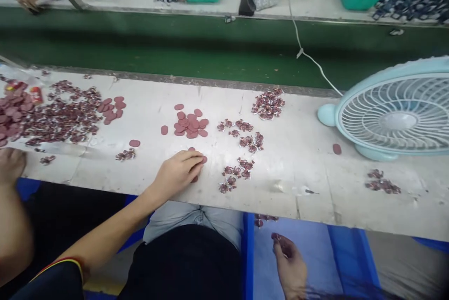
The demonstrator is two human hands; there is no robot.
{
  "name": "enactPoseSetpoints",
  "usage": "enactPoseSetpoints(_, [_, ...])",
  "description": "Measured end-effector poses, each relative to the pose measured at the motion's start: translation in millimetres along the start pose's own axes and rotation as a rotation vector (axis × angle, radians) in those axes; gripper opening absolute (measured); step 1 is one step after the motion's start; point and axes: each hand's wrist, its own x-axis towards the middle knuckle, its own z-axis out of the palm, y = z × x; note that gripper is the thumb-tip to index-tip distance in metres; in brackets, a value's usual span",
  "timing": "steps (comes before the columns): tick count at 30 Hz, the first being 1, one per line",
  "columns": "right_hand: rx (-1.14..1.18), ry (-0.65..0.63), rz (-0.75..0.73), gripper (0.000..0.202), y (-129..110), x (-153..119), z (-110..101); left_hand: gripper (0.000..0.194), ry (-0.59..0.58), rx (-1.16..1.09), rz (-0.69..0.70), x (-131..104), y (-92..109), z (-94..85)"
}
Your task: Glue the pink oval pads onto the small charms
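Discs [198,162], reddish and flat, lie under the fingertips of the left hand [177,173] at the near part of the tabletop [298,150]; the fingers are pressed flat on them, not closed into a grip. Right hand [289,265] sits below the tabletop edge, over a blue bin [315,244], fingers curled on a small patterned piece [277,237]. A cluster of plain discs [189,125] lies just beyond the left hand. Small groups of patterned pieces [242,150] are spread to its right. A large mixed heap [52,113] occupies the left end. A pale blue fan [396,113] stands at the right end. Another person's hand [10,164] rests at the near left edge.
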Motion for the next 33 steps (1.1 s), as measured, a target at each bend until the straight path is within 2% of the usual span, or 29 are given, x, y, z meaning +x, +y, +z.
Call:
enactPoseSetpoints(3, [-0.062,-0.001,-0.055,0.035,23.3,12.8,17.5,0.030,-0.006,0.054,-0.004,0.5,4.3,-3.4])
enactPoseSetpoints(7, [-0.070,0.030,-0.130,0.033,39.6,21.7,38.3,0.032,-0.009,0.152,-0.014,5.4,14.2,-9.4])
enactPoseSetpoints(10, [-0.085,0.028,-0.164,0.034,52.8,28.1,46.1,0.033,-0.001,0.140,-0.020,8.3,18.7,-16.2])
enactPoseSetpoints(15, [-0.164,-0.042,-0.166,0.043,76.8,42.9,50.0,0.037,0.022,-0.163,-0.069,6.7,20.3,-30.5])
enactPoseSetpoints(20, [-0.282,-0.112,-0.056,0.029,90.0,56.4,51.4,0.034,-0.015,-0.544,-0.174,5.5,22.3,-42.3])
enactPoseSetpoints(26, [-0.381,-0.167,0.018,0.018,91.0,59.2,50.5,0.033,0.018,-0.722,-0.218,5.1,21.1,-45.4])
enactPoseSetpoints(33, [-0.382,-0.184,0.044,0.018,79.3,58.9,49.6,0.026,-0.036,-0.995,-0.233,1.7,21.8,-44.2])
